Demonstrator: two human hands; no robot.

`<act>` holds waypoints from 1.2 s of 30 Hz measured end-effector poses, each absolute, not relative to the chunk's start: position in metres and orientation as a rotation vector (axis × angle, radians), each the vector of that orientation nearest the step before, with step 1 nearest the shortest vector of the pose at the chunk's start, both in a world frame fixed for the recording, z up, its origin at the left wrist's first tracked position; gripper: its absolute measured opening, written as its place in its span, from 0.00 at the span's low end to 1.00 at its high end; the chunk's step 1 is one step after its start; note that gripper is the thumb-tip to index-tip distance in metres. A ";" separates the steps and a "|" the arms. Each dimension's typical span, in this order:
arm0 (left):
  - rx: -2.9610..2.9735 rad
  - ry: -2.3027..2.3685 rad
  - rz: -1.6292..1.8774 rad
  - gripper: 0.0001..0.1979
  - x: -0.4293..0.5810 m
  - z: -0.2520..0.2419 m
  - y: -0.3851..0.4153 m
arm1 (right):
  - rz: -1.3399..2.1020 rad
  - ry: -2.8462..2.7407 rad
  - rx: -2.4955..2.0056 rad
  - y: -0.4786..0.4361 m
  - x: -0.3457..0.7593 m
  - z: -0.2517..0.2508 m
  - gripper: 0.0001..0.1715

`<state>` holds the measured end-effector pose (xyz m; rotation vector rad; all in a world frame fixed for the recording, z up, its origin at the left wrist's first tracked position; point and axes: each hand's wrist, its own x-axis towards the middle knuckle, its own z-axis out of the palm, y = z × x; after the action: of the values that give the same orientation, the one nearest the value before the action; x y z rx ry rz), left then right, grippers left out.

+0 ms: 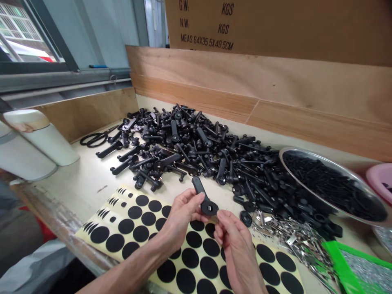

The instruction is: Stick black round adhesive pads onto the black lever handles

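My left hand (pixel 183 213) is closed round a black plastic handle part (pixel 204 197), held above a yellow sheet of black round stickers (pixel 147 228). My right hand (pixel 234 245) is just below the part's round end, its fingers pinched together on something small that I cannot make out. A large heap of the same black handle parts (pixel 196 147) lies on the bench behind my hands.
A steel bowl (pixel 309 194) of small black pieces stands at the right, with loose silver metal clips (pixel 290 237) and a green tray (pixel 352 265) in front of it. A pink bowl (pixel 379 175) is at far right. White rolls (pixel 43 139) and black scissors (pixel 94 139) lie at the left. A wooden wall backs the bench.
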<state>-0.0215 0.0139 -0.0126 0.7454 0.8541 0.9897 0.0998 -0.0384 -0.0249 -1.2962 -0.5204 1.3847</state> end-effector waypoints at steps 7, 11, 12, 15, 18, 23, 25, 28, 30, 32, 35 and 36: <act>0.754 0.879 0.995 0.14 -0.020 -0.010 0.014 | 1.385 -0.525 -1.315 -0.037 0.101 -0.024 0.15; 0.752 0.878 0.997 0.13 -0.020 -0.011 0.014 | 1.382 -0.543 -1.327 -0.037 0.101 -0.025 0.17; 0.753 0.877 0.998 0.14 -0.020 -0.010 0.014 | 1.379 -0.549 -1.334 -0.037 0.101 -0.025 0.18; 0.763 0.877 0.998 0.14 -0.021 -0.008 0.013 | 1.367 -0.564 -1.360 -0.038 0.101 -0.025 0.19; 0.768 0.880 0.995 0.13 -0.021 -0.005 0.013 | 1.351 -0.577 -1.375 -0.039 0.100 -0.025 0.19; 0.765 0.872 0.990 0.12 -0.021 -0.007 0.014 | 1.335 -0.580 -1.385 -0.038 0.100 -0.025 0.18; 0.766 0.867 0.995 0.12 -0.021 -0.010 0.015 | 1.333 -0.580 -1.384 -0.037 0.099 -0.025 0.18; 0.768 0.858 1.000 0.12 -0.021 -0.012 0.015 | 1.317 -0.586 -1.401 -0.036 0.099 -0.026 0.19; 0.772 0.846 1.000 0.12 -0.021 -0.013 0.014 | 1.289 -0.601 -1.426 -0.036 0.099 -0.026 0.19; 0.774 0.839 1.001 0.12 -0.021 -0.012 0.014 | 1.252 -0.622 -1.461 -0.037 0.099 -0.026 0.19; 0.783 0.837 0.997 0.12 -0.021 -0.012 0.014 | 1.196 -0.645 -1.514 -0.037 0.099 -0.025 0.20; 0.785 0.838 0.997 0.12 -0.021 -0.012 0.014 | 1.180 -0.654 -1.520 -0.037 0.099 -0.024 0.20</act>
<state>-0.0207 0.0137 -0.0118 0.7854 0.8378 0.9967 0.0987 -0.0374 -0.0244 -1.5203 -0.6544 1.1804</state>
